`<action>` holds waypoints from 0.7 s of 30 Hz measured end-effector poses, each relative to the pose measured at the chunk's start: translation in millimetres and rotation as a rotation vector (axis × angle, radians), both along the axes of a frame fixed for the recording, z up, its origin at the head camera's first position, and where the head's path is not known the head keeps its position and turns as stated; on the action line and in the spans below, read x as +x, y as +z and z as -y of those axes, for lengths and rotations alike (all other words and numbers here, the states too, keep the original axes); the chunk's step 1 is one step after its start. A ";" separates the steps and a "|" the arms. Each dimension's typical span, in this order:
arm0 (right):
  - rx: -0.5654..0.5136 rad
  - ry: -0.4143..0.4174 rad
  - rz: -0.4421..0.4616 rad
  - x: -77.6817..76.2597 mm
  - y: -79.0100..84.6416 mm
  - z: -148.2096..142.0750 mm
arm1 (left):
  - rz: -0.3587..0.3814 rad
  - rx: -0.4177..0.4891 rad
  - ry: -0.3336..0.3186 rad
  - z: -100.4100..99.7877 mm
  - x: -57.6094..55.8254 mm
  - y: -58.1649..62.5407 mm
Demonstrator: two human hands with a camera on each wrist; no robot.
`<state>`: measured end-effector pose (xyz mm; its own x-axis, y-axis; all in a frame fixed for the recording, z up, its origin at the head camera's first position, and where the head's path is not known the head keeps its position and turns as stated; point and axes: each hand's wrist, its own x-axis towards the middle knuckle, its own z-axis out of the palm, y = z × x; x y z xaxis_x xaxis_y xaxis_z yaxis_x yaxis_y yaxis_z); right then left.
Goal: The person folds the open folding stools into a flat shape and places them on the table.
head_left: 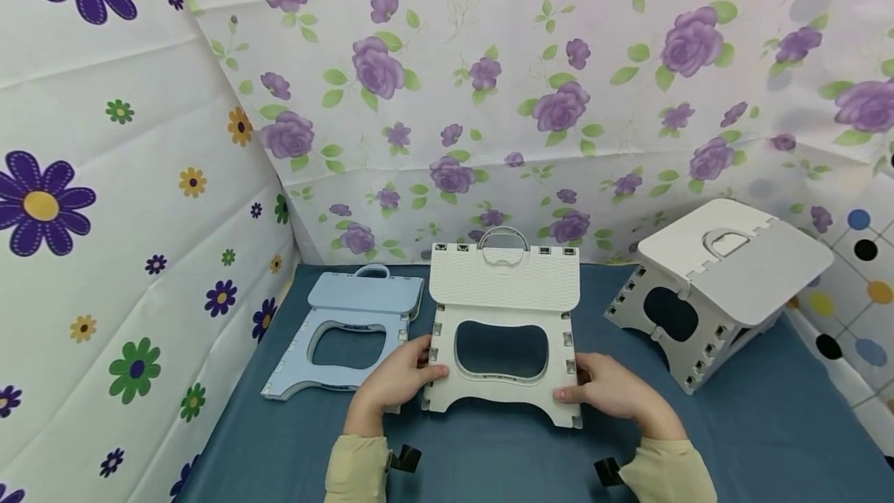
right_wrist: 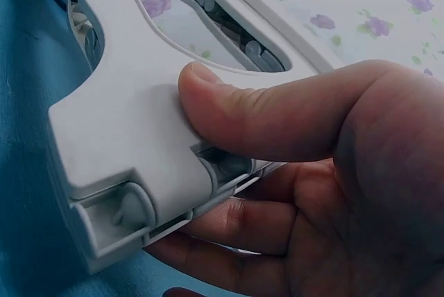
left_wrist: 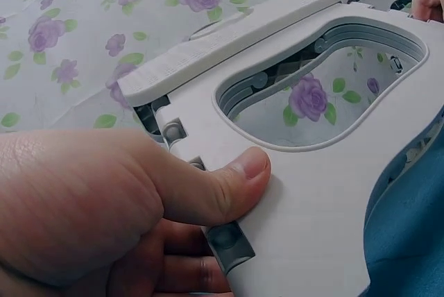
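A white folding step stool, folded flat with its handle at the top, is held between both hands at the middle of the table. On its left edge the left hand grips it, thumb on the front panel and fingers behind. My right hand pinches the opposite edge near the lower corner. In the left wrist view the left thumb presses the panel beside the oval opening. The right wrist view shows the right thumb on the white panel, with the fingers curled underneath.
A light blue folded stool lies on the left, close to the left hand. At the right stands an unfolded white and grey stool. Blue cloth covers the table, with flowered sheets behind and at the sides.
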<state>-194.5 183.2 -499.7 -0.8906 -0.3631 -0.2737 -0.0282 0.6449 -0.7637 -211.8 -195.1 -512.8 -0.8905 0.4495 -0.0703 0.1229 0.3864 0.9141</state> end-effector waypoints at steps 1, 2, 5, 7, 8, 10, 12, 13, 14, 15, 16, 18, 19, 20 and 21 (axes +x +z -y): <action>-0.002 0.001 0.000 0.0 0.2 0.1 | 0.002 0.007 -0.001 0.0 0.3 0.3; -0.003 0.003 0.000 0.0 0.4 0.3 | 0.006 0.009 -0.002 0.1 0.5 0.2; -0.016 0.002 0.002 0.0 0.3 0.8 | 0.013 0.012 -0.001 0.6 0.5 -0.3; -0.024 0.003 0.013 0.1 -0.4 1.1 | 0.017 0.000 0.001 1.2 0.4 -0.8; -0.025 0.003 0.019 0.1 -1.1 1.2 | 0.018 -0.012 0.002 1.4 0.1 -1.2; -0.026 -0.001 0.038 0.1 -2.9 1.5 | 0.022 -0.034 0.005 2.0 -0.1 -2.1; -0.019 -0.001 0.050 0.0 -4.5 1.7 | 0.029 -0.054 0.006 2.6 -0.4 -3.4; -0.018 -0.003 0.055 -0.2 -5.3 1.8 | 0.031 -0.062 0.007 2.8 -0.5 -4.0; -0.016 -0.004 0.057 -0.3 -5.3 2.0 | 0.033 -0.070 0.008 3.0 -0.8 -4.8; -0.015 -0.007 0.058 -0.5 -5.5 2.2 | 0.036 -0.073 0.009 3.1 -1.0 -5.5; -0.015 -0.007 0.056 -0.6 -5.3 2.3 | 0.039 -0.077 0.012 3.1 -1.3 -6.0; -0.018 -0.010 0.059 -0.7 -4.4 2.7 | 0.044 -0.082 0.018 3.2 -1.7 -6.7; -0.020 -0.011 0.063 -0.8 -4.3 2.8 | 0.049 -0.081 0.021 3.1 -1.8 -7.0; -0.022 -0.010 0.065 -0.6 -4.0 2.9 | 0.054 -0.081 0.024 3.1 -1.7 -7.4; -0.025 -0.008 0.069 -0.4 -4.0 3.1 | 0.060 -0.083 0.027 3.1 -1.5 -7.5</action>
<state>-195.0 180.1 -503.7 -0.8730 -0.3634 -0.3253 0.0300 0.6257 -0.7795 -213.4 -198.2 -520.3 -0.8956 0.4153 -0.1596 0.0576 0.4639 0.8840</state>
